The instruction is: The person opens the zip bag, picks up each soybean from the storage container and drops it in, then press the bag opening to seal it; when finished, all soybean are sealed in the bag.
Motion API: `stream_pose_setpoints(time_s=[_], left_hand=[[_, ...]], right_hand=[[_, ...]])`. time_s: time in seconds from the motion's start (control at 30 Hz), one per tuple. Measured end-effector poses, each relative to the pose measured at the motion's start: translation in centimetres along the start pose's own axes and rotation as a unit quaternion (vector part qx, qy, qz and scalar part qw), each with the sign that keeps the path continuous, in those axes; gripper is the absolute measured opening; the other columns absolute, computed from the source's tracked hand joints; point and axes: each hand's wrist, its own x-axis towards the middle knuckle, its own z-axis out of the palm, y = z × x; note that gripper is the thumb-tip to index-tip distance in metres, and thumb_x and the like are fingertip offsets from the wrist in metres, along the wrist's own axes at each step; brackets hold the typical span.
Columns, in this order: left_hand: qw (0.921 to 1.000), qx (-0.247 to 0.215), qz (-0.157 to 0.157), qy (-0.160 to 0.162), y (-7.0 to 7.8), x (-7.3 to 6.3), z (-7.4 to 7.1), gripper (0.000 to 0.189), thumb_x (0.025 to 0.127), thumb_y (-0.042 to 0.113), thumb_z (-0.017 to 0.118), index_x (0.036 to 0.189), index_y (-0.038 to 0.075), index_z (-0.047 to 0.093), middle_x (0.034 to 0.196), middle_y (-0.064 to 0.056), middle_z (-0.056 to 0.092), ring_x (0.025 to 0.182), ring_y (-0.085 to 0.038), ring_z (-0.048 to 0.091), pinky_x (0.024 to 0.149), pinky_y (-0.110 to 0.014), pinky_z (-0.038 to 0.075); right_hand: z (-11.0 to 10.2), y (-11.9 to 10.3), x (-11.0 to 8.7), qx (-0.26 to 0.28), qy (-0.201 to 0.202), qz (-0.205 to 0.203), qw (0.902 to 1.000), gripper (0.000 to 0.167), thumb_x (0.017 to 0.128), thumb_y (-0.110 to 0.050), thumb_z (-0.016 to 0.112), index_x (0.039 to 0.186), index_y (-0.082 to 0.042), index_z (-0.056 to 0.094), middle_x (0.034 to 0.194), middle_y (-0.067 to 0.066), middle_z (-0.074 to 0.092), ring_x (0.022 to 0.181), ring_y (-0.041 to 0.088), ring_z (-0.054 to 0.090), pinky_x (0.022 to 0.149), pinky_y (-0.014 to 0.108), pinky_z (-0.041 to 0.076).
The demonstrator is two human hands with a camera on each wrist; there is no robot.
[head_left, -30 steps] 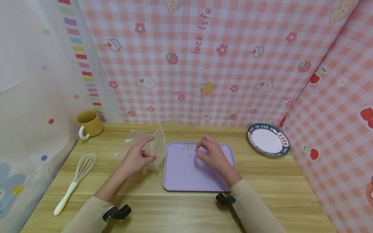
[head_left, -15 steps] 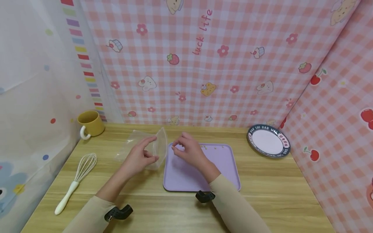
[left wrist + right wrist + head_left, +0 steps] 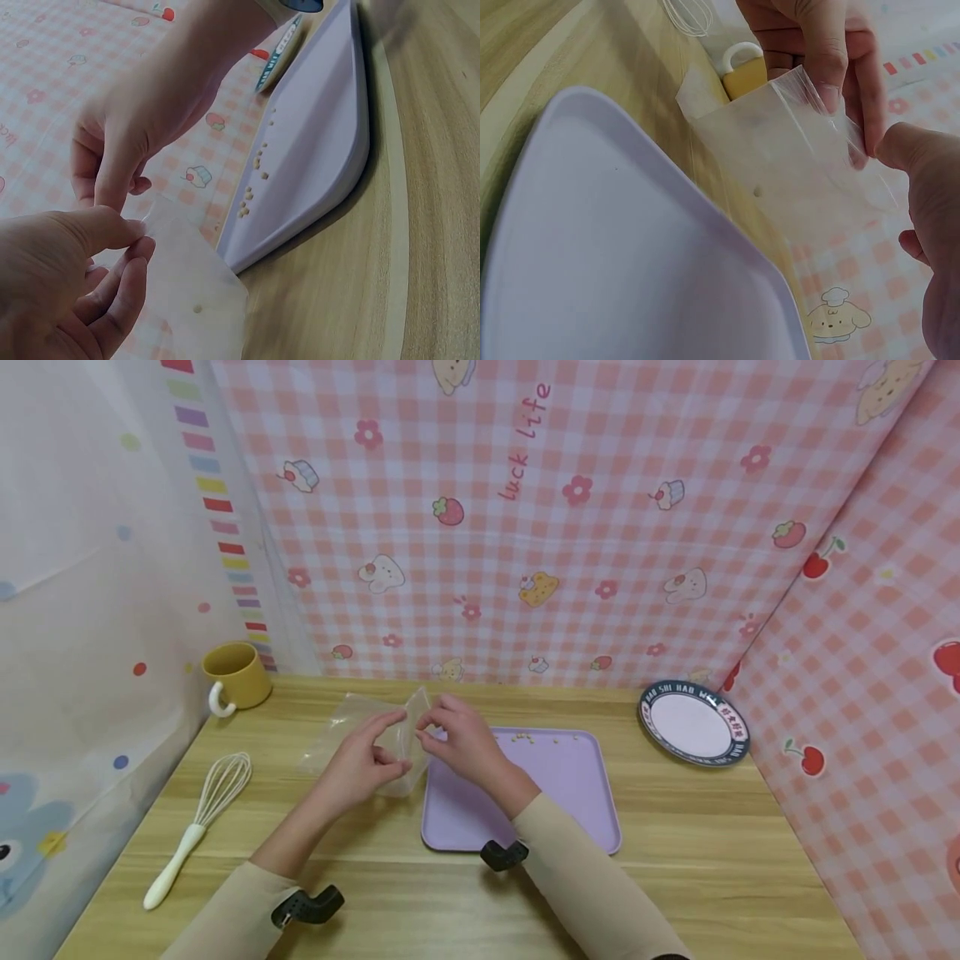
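A clear plastic zip bag (image 3: 735, 154) is held up by my left hand (image 3: 358, 758), thumb and fingers gripping it near its spread mouth. One small yellow bean-like piece (image 3: 197, 309) shows inside the bag. My right hand (image 3: 467, 745) is at the mouth, thumb and forefinger pinched together on what looks like another such piece, mostly hidden by the fingertips. Right of the bag lies a lilac tray (image 3: 525, 810), partly under my right forearm. Several more yellow pieces (image 3: 259, 161) are scattered along the tray's far edge.
A yellow mug (image 3: 238, 678) with a white handle stands at the back left. In front of it lies a white whisk (image 3: 198, 827). At the back right is a dark-rimmed plate (image 3: 693, 724). Checked cloth (image 3: 480, 560) hangs behind the wooden table (image 3: 420, 910).
My right hand has moved left from over the tray's far part to the bag's mouth, fingers still pinched. My left hand has stayed with the bag.
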Motion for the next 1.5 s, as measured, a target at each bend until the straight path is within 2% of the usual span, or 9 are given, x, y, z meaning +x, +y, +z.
stream_pose_setpoints(time_s=[0.4, 0.6, 0.97, 1.17, 1.33, 1.5], left_hand=[[1.0, -0.007, 0.001, -0.004, 0.1, 0.3, 0.2, 0.082, 0.091, -0.007, 0.086, 0.164, 0.0, 0.048, 0.169, -0.024, 0.042, 0.081, -0.017, 0.076, 0.07, -0.026, 0.062], [0.9999, -0.01, -0.001, -0.004, 0.3, 0.4, 0.4, 0.083, 0.091, -0.007, 0.086, 0.164, 0.001, 0.048, 0.168, -0.023, 0.043, 0.082, -0.017, 0.076, 0.07, -0.026, 0.063], [0.9999, -0.01, -0.002, -0.004, 0.3, 0.4, 0.4, 0.082, 0.091, -0.006, 0.086, 0.163, -0.001, 0.048, 0.168, -0.023, 0.043, 0.081, -0.017, 0.076, 0.069, -0.027, 0.062], [1.0, -0.005, -0.001, -0.003, 0.3, 0.5, 0.4, 0.082, 0.091, -0.006, 0.087, 0.163, -0.001, 0.049, 0.168, -0.024, 0.044, 0.081, -0.017, 0.076, 0.067, -0.027, 0.062], [1.0, 0.002, -0.003, -0.002, 0.2, 0.5, 0.3, 0.083, 0.091, -0.004, 0.087, 0.164, 0.001, 0.048, 0.168, -0.022, 0.045, 0.082, -0.017, 0.075, 0.068, -0.028, 0.062], [0.9999, 0.013, -0.006, 0.004, 0.0, 0.2, 0.2, 0.083, 0.091, -0.003, 0.088, 0.165, 0.002, 0.048, 0.168, -0.02, 0.046, 0.081, -0.016, 0.075, 0.068, -0.028, 0.062]], right_hand=[[0.1, -0.1, 0.3, -0.018, 0.003, 0.003, 0.9998, 0.006, 0.097, -0.007, 0.085, 0.102, -0.005, 0.082, 0.099, 0.01, 0.065, 0.096, 0.021, 0.066, 0.085, 0.035, 0.058], [0.1, 0.0, 0.3, -0.024, 0.009, 0.007, 0.9996, 0.012, 0.098, -0.009, 0.085, 0.109, -0.004, 0.083, 0.1, 0.009, 0.065, 0.096, 0.021, 0.066, 0.085, 0.033, 0.058], [-0.5, 0.1, 0.0, -0.013, 0.014, 0.025, 0.9995, 0.012, 0.1, -0.009, 0.084, 0.112, -0.005, 0.084, 0.101, 0.008, 0.066, 0.097, 0.021, 0.067, 0.083, 0.034, 0.059], [-1.2, 0.3, -0.4, 0.004, 0.025, 0.03, 0.9992, 0.012, 0.099, -0.006, 0.084, 0.111, -0.004, 0.083, 0.101, 0.015, 0.066, 0.096, 0.023, 0.067, 0.081, 0.035, 0.058], [-1.8, 0.6, -1.0, 0.012, 0.03, 0.041, 0.9986, 0.009, 0.098, -0.006, 0.085, 0.108, -0.006, 0.083, 0.099, 0.01, 0.064, 0.094, 0.024, 0.067, 0.08, 0.034, 0.057], [-3.1, 1.7, -3.1, 0.024, 0.012, 0.078, 0.9966, 0.015, 0.099, -0.008, 0.084, 0.114, -0.006, 0.08, 0.103, 0.011, 0.064, 0.092, 0.026, 0.065, 0.079, 0.035, 0.056]])
